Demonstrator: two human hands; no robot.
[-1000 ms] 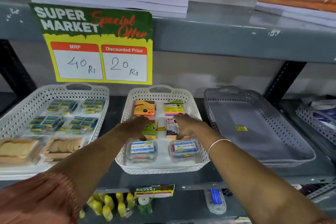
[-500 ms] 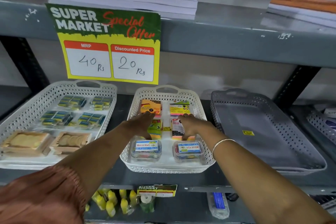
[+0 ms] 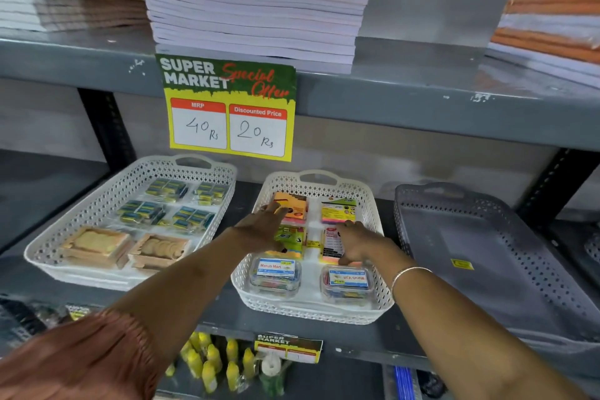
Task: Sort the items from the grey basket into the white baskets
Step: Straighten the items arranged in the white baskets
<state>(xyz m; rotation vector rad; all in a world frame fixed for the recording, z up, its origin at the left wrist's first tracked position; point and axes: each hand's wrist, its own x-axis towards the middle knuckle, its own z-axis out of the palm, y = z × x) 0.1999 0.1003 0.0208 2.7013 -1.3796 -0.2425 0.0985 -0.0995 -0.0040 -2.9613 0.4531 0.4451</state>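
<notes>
The grey basket (image 3: 493,273) sits at the right of the shelf, holding nothing but a small yellow sticker. In the middle white basket (image 3: 373,211) lie an orange pad (image 3: 293,204), a yellow-green pad (image 3: 337,211), a green-yellow pad (image 3: 292,237), a red-and-white pad (image 3: 329,247) and two clear boxes (image 3: 276,276). My left hand (image 3: 264,226) lies flat with fingers on the orange pad's near edge. My right hand (image 3: 357,242) rests fingers-down on the red-and-white pad. The left white basket (image 3: 107,198) holds eraser packs (image 3: 168,208) and two wooden sets (image 3: 97,245).
A yellow-green price sign (image 3: 229,107) hangs from the upper shelf edge, under stacks of paper (image 3: 256,3). A black shelf post (image 3: 548,188) stands behind the grey basket. Yellow bottles (image 3: 211,364) fill the shelf below.
My left hand has slid farther back, from the green-yellow pad up to the orange pad. My right hand stays on the red-and-white pad. The camera has tilted upward.
</notes>
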